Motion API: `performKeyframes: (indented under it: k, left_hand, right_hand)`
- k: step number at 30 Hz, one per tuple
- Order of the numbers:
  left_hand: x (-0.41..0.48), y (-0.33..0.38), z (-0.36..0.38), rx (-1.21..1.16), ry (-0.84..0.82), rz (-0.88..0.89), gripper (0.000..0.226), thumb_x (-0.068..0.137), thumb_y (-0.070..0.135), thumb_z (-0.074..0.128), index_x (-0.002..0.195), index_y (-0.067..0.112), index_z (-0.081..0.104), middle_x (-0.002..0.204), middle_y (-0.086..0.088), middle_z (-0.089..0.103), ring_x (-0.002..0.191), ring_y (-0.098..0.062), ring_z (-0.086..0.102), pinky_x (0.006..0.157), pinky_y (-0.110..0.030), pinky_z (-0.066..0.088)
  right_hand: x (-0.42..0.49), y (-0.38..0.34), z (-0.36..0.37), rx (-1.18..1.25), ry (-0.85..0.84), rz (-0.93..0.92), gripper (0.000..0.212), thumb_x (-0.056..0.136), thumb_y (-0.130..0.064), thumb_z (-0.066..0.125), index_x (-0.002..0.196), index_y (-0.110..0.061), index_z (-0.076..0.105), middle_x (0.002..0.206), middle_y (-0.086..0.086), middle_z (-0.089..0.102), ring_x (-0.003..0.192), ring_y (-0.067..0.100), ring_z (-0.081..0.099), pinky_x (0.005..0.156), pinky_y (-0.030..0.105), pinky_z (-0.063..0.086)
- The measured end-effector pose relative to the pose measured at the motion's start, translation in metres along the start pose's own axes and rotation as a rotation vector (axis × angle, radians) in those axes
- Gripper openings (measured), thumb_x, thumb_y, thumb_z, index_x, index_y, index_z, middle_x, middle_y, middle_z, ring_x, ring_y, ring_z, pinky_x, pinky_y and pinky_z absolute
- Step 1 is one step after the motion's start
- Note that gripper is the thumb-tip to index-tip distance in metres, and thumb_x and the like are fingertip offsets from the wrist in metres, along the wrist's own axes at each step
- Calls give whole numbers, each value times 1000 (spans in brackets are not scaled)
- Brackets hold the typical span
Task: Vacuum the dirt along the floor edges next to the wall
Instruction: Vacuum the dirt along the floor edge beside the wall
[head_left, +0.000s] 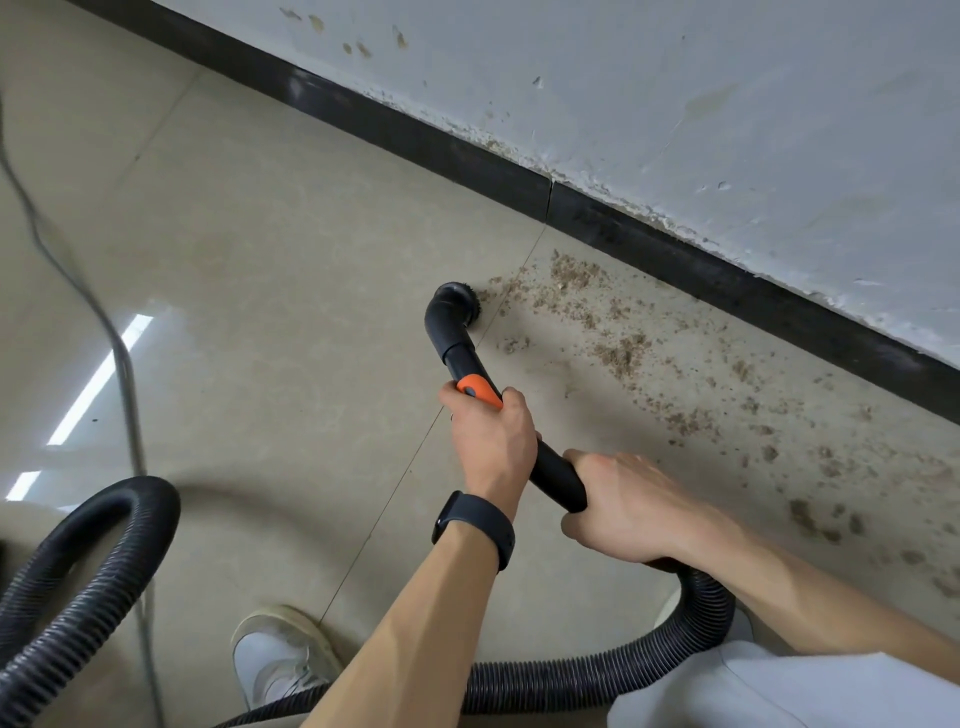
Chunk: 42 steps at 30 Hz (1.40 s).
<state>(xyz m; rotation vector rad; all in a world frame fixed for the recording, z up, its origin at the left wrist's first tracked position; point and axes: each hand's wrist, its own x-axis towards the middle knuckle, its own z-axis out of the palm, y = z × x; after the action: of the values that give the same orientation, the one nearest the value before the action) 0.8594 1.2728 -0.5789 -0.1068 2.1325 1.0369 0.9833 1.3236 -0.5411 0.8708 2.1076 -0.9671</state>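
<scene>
- Left hand (491, 441) is wrapped round the wand (558, 475) at its orange collar (480, 388), fingers curled full round. It is the forward hand, and probably steers.
- Right hand (634, 506) grips the rear of the wand just where the ribbed hose (571, 680) begins. Judged to carry the weight and push.
- Two-handed hold reads as control for a narrow strip, not force.
- Brush nozzle (457, 301) sits low at the floor (260, 260), at the left end of the dirt (618, 353), bristles touching its first crumbs.
- The nozzle is well short of the black skirting (675, 244).
- The wand's long axis runs from the right hand up and slightly left to the elbow. There it bends, so the brush mouth faces right toward the dirt (roughly along the wall (675, 104), not square at it).
- Dirt lies in a band beside the skirting, trailing off to the right; nearly all of it is uncollected.
- Hose loops behind the person, past a shoe (275, 660). It looks slack enough to follow a sweep rightward.
</scene>
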Motion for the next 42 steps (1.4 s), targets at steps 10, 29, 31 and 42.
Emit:
performKeyframes:
  k: [10, 29, 31, 42]
  left_hand:
    - [2, 9, 16, 21, -48, 25, 42, 73, 31, 47, 110, 19, 31, 85, -10, 54, 78, -43, 68, 71, -55, 58]
    - [21, 34, 47, 101, -76, 81, 31, 89, 16, 52, 109, 18, 28, 80, -10, 49, 65, -32, 57, 68, -55, 59]
    - [25, 40, 50, 122, -87, 107, 22, 91, 15, 51, 99, 20, 30, 81, -9, 47, 68, -31, 54, 71, -48, 59]
    - [28, 73, 64, 84, -114, 80, 35, 86, 23, 52, 104, 7, 26, 70, -2, 39, 59, -24, 43, 59, -36, 41]
  right_hand:
    - [-4, 8, -7, 29, 39, 33, 18, 81, -28, 64, 87, -22, 48, 78, 1, 60, 66, 21, 58, 53, 33, 36]
    - [8, 23, -27, 92, 103, 81, 19, 83, -30, 65, 87, -24, 48, 78, 0, 58, 64, 18, 54, 53, 32, 35]
    - [12, 25, -31, 101, 115, 88, 20, 82, -30, 66, 86, -24, 47, 77, 0, 58, 62, 18, 54, 52, 32, 35]
    - [26, 33, -49, 121, 147, 123, 20, 82, -30, 66, 87, -23, 48, 79, 1, 61, 64, 20, 58, 54, 32, 40]
